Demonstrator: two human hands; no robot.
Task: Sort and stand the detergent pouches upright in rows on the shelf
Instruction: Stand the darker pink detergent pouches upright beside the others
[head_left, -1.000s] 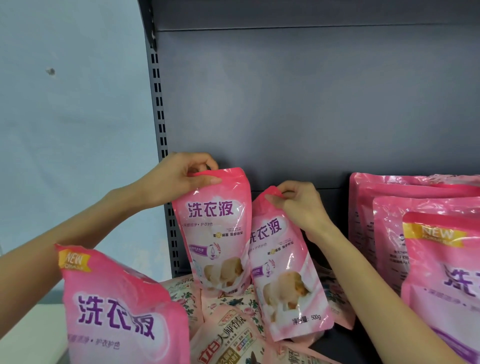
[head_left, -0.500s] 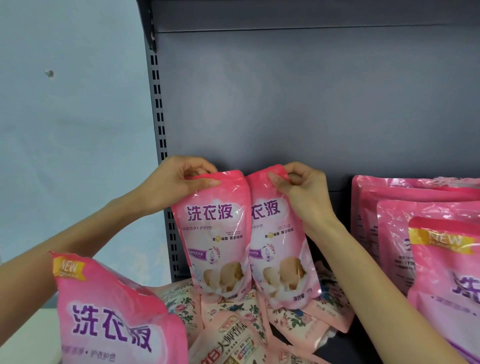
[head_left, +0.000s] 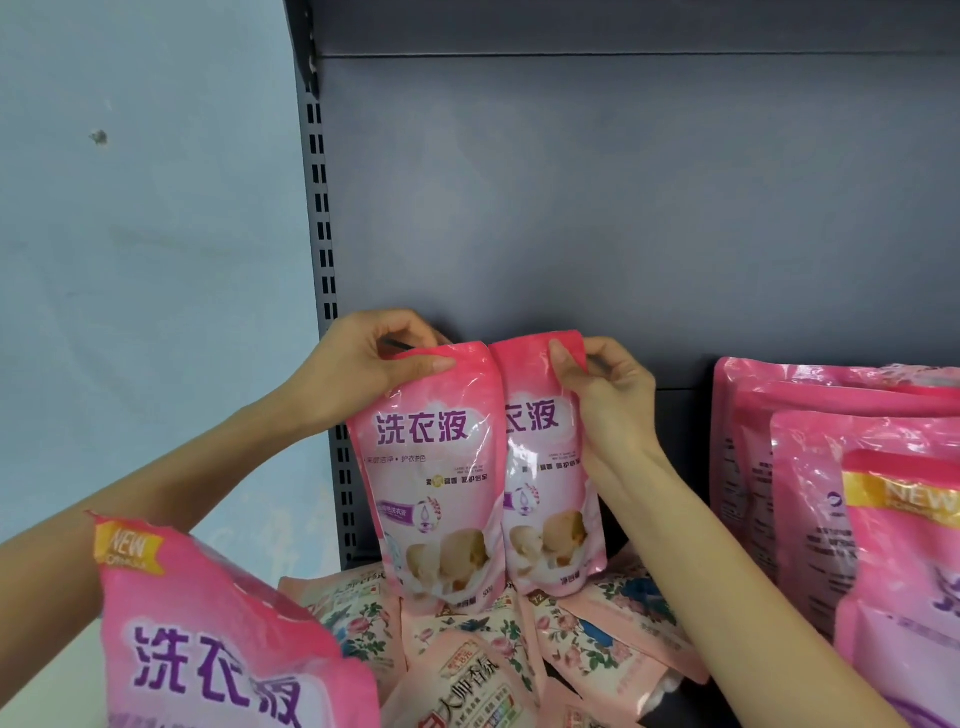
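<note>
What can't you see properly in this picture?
All in the head view:
- First character on the right held pouch: covered by the left held pouch.
- Lower half of the big near pouch: cut off by the bottom edge.
- The stacked pouches: cut off by the right edge.

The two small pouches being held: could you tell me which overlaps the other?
The left pouch, held by the left hand; its edge hides the first character of the right pouch.
</note>
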